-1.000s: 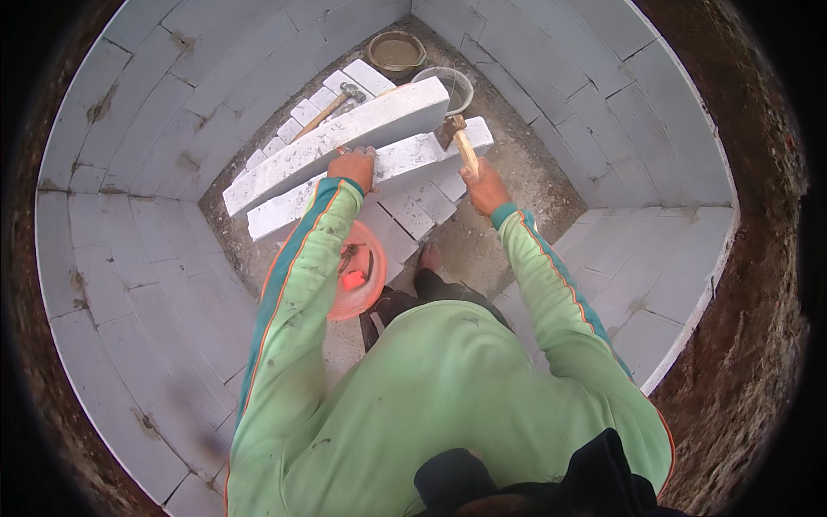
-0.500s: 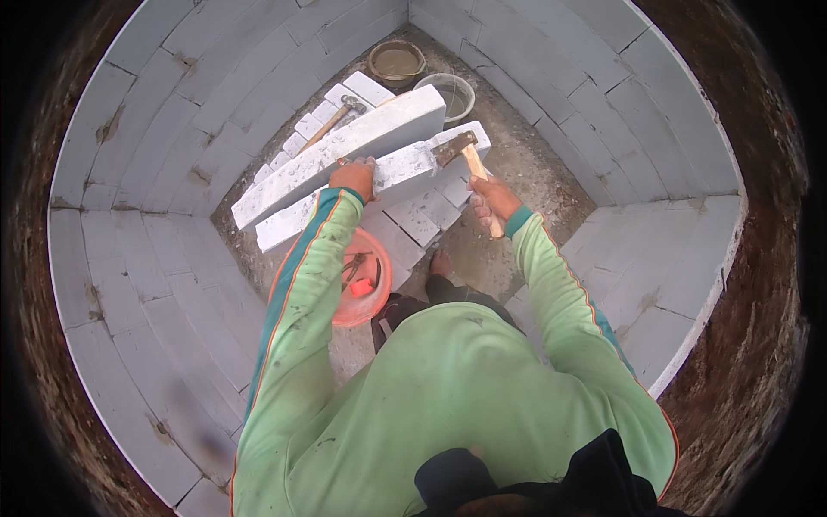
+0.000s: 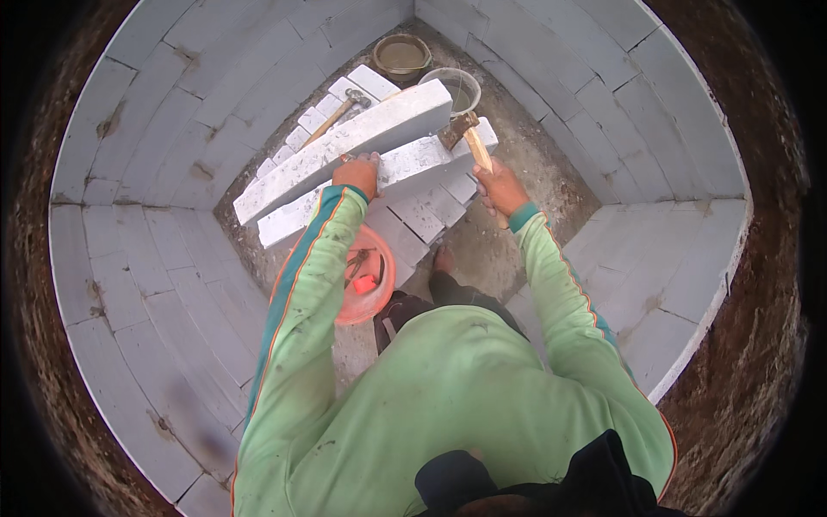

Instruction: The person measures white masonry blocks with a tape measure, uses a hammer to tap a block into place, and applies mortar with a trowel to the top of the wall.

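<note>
A long white lightweight block (image 3: 415,160) lies aslant in front of me, its upper face chipped and roughened. My left hand (image 3: 357,175) grips that block near its middle, fingers curled over the top. In my right hand (image 3: 502,188) is a hatchet (image 3: 476,146), held by its pale wooden handle. Its rusty head meets or hovers just over the block's chipped part, toward the right end; I cannot tell whether they touch. Right behind lies a second long white block (image 3: 336,153), dusted with crumbs.
Beyond the blocks, a hammer (image 3: 327,121) rests on smaller white blocks (image 3: 373,84). A brown basin (image 3: 401,57) and a clear bucket (image 3: 465,96) stand in the far corner. Near my legs sits an orange tub (image 3: 384,297) with tools inside. Grey block walls (image 3: 568,60) enclose the space.
My right hand and the hatchet have moved a little farther away from me, and the hatchet head sits slightly higher. My left hand keeps its place on the block.
</note>
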`<action>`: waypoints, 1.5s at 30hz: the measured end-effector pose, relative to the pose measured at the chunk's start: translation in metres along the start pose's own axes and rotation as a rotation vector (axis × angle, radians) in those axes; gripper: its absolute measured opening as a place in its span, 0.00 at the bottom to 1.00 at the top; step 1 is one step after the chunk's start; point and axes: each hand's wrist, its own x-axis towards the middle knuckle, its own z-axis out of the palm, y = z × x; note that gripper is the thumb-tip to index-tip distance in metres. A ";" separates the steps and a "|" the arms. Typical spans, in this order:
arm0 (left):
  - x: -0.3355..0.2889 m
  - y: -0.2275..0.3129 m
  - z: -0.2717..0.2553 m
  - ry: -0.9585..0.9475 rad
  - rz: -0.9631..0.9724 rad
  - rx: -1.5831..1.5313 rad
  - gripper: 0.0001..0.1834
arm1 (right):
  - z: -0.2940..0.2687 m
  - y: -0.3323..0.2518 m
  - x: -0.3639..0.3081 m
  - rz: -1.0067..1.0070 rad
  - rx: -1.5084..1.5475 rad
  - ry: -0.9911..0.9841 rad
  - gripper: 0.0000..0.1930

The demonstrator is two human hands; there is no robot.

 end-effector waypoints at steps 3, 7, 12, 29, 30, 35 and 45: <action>0.000 0.002 0.000 0.018 -0.014 0.008 0.52 | 0.007 0.001 0.020 -0.337 -0.467 0.280 0.10; 0.000 0.005 -0.007 0.010 0.002 0.015 0.52 | -0.015 0.002 0.030 0.066 0.056 -0.048 0.11; -0.006 0.010 -0.002 -0.001 -0.049 0.069 0.53 | -0.065 -0.006 -0.005 0.072 -0.075 -0.241 0.11; 0.045 0.134 -0.002 0.682 0.145 -0.312 0.46 | -0.103 0.242 -0.172 0.250 0.418 0.777 0.09; 0.062 0.126 0.016 0.618 -0.157 -0.247 0.46 | -0.101 0.244 -0.176 0.236 0.398 0.825 0.09; -0.033 0.181 0.015 0.156 0.189 -0.036 0.43 | -0.084 0.207 -0.177 0.125 0.289 0.840 0.08; -0.150 0.126 0.038 0.062 0.416 -0.721 0.33 | 0.014 0.007 -0.065 -0.395 -0.420 0.388 0.18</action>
